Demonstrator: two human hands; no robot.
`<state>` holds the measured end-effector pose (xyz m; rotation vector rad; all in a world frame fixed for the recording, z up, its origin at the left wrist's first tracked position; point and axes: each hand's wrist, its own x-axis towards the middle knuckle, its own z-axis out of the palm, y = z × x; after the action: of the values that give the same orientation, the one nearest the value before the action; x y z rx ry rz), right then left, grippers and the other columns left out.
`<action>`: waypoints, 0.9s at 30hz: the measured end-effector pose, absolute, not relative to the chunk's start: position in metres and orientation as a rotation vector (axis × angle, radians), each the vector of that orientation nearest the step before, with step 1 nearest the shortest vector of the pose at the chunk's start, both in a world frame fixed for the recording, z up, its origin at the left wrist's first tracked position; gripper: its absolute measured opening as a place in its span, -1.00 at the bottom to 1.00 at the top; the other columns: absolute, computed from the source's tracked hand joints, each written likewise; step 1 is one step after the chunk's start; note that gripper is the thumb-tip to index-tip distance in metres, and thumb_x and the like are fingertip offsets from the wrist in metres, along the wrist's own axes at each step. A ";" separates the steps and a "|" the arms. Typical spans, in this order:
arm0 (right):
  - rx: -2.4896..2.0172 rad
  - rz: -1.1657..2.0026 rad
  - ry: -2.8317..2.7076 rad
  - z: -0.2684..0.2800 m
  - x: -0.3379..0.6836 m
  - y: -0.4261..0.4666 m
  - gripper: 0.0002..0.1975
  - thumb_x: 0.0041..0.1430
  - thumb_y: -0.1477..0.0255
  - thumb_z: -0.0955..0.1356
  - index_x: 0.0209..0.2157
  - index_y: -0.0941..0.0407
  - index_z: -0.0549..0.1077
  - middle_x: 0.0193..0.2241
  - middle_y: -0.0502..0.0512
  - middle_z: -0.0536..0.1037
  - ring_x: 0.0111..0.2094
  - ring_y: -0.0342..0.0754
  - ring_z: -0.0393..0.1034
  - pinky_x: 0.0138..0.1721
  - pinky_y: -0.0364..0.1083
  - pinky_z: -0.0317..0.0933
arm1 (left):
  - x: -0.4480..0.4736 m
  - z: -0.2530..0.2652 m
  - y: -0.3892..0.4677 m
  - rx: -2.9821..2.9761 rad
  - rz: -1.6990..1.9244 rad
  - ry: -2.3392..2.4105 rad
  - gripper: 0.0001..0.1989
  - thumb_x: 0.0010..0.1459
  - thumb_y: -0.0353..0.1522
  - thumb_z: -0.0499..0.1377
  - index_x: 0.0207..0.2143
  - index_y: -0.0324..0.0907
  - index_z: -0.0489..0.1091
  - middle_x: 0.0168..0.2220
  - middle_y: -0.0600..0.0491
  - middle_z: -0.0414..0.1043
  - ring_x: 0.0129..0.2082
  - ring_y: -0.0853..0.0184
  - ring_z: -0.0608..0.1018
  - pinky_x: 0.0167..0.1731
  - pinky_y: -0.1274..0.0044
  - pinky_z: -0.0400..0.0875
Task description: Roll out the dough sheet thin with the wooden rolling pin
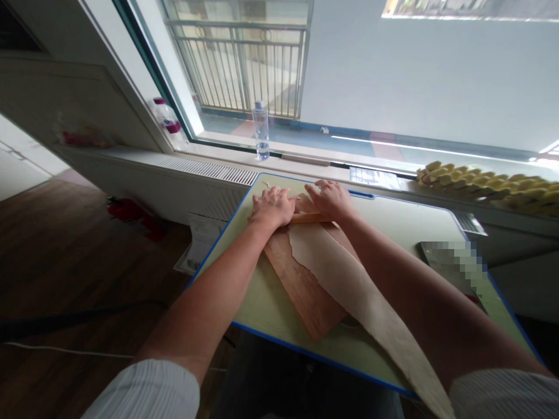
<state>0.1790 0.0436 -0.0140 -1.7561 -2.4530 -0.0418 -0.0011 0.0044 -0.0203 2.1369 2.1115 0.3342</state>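
A wooden rolling pin (311,218) lies crosswise over a long, pale sheet of dough (332,262) on a wooden board (297,285). My left hand (273,206) rests palm down over the pin's left end, its fingers reaching forward. Over the right end lies the heel of my right hand (332,199), with fingers stretched out and apart. Neither hand wraps around the pin; the palms hide its ends. From the pin, the ragged-edged dough runs toward me and hangs past the table's front edge under my right forearm.
The pale table (393,227) has a blue rim. A phone-like dark slab (449,265), partly pixelated, lies at its right. Along the windowsill stand a clear bottle (261,131), a purple-capped bottle (167,119) and yellow egg trays (484,189). Red objects (131,214) sit on the floor.
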 end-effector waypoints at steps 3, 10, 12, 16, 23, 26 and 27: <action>-1.794 -0.057 -2.367 -0.017 0.176 0.053 -0.36 0.55 0.03 0.07 0.31 0.09 0.42 0.23 0.33 0.50 0.21 0.28 0.34 0.18 0.13 0.18 | -0.002 -0.020 0.011 2.147 0.375 2.119 -0.43 0.44 -0.06 -0.12 0.29 -0.03 0.42 0.38 -0.13 0.35 0.30 -0.10 0.39 0.29 -0.06 0.21; -1.813 -0.032 -2.252 -0.020 0.172 0.069 -0.29 0.53 -0.04 0.04 0.25 0.17 0.46 0.17 0.38 0.54 0.19 0.29 0.34 0.18 0.12 0.18 | -0.004 -0.019 0.025 2.141 0.382 2.148 -0.46 0.45 -0.09 -0.12 0.22 -0.08 0.47 0.29 -0.17 0.43 0.25 -0.08 0.44 0.26 -0.01 0.25; -1.823 -0.001 -2.230 -0.020 0.172 0.071 -0.31 0.53 -0.04 0.05 0.20 0.16 0.49 0.15 0.36 0.56 0.17 0.28 0.35 0.17 0.12 0.19 | -0.004 -0.019 0.028 2.144 0.379 2.148 -0.46 0.45 -0.09 -0.12 0.21 -0.09 0.47 0.28 -0.18 0.44 0.24 -0.07 0.44 0.26 0.00 0.25; -1.821 0.030 -2.202 -0.021 0.171 0.071 -0.31 0.52 -0.05 0.07 0.16 0.16 0.51 0.13 0.35 0.57 0.18 0.27 0.36 0.18 0.13 0.20 | -0.004 -0.019 0.028 2.140 0.370 2.142 -0.46 0.45 -0.09 -0.12 0.22 -0.08 0.46 0.29 -0.18 0.43 0.26 -0.06 0.41 0.28 0.01 0.22; -1.882 0.018 -2.231 -0.016 0.172 0.058 -0.31 0.53 -0.03 0.05 0.24 0.14 0.47 0.17 0.36 0.53 0.19 0.27 0.36 0.18 0.14 0.22 | -0.003 -0.019 0.019 2.177 0.418 2.126 -0.48 0.45 -0.10 -0.10 0.21 -0.06 0.47 0.28 -0.17 0.44 0.26 -0.07 0.42 0.27 0.01 0.24; -1.847 -0.054 -2.427 -0.013 0.177 0.046 -0.39 0.55 0.03 0.05 0.34 0.00 0.40 0.22 0.33 0.48 0.20 0.29 0.33 0.16 0.16 0.22 | -0.003 -0.019 0.011 2.195 0.432 2.108 -0.48 0.45 -0.10 -0.10 0.21 -0.06 0.47 0.29 -0.17 0.43 0.26 -0.07 0.42 0.26 0.00 0.24; -1.826 -0.077 -2.487 -0.012 0.178 0.042 -0.41 0.55 0.04 0.06 0.36 -0.05 0.38 0.22 0.32 0.47 0.20 0.30 0.33 0.16 0.17 0.23 | -0.003 -0.019 0.008 2.201 0.435 2.102 -0.48 0.45 -0.09 -0.10 0.21 -0.05 0.47 0.29 -0.16 0.43 0.26 -0.07 0.42 0.26 -0.01 0.24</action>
<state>0.1783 0.0419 -0.0123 -1.8264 -2.4867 -0.0765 -0.0026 0.0083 -0.0193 2.2005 2.1017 0.4350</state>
